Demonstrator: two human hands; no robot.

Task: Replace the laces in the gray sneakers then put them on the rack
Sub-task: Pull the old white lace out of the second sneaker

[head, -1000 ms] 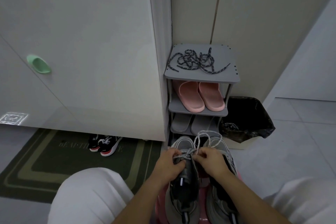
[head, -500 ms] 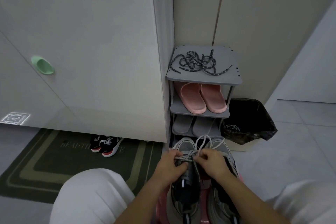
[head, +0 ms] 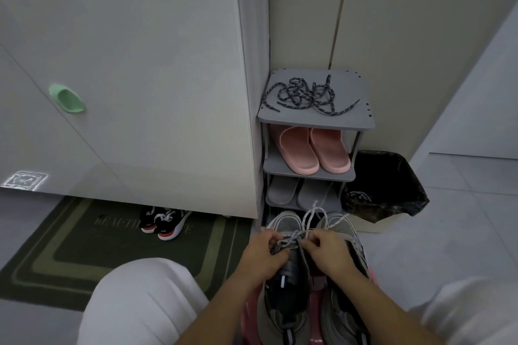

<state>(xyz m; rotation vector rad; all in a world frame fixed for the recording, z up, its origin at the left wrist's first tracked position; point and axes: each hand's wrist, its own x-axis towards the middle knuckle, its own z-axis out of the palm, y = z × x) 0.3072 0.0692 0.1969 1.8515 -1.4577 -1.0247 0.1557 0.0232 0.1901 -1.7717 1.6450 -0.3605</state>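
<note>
Gray mesh sneakers [head: 284, 223] sit between the knees, before the rack [head: 316, 122].
Left hand [head: 263, 254] and right hand [head: 330, 252] curl inward, each grip pinching the pale braided lace [head: 292, 237] over one shoe's tongue.

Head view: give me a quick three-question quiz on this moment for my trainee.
1. True or false: the dark laces lie on the top shelf of the rack.
2. What stands on the shelf just below the top? A) pink slippers B) black boots C) a folded towel
3. Short answer: what do the left hand and right hand pinch above the gray sneaker?
Key: 1 true; 2 A; 3 the light lace.
</note>
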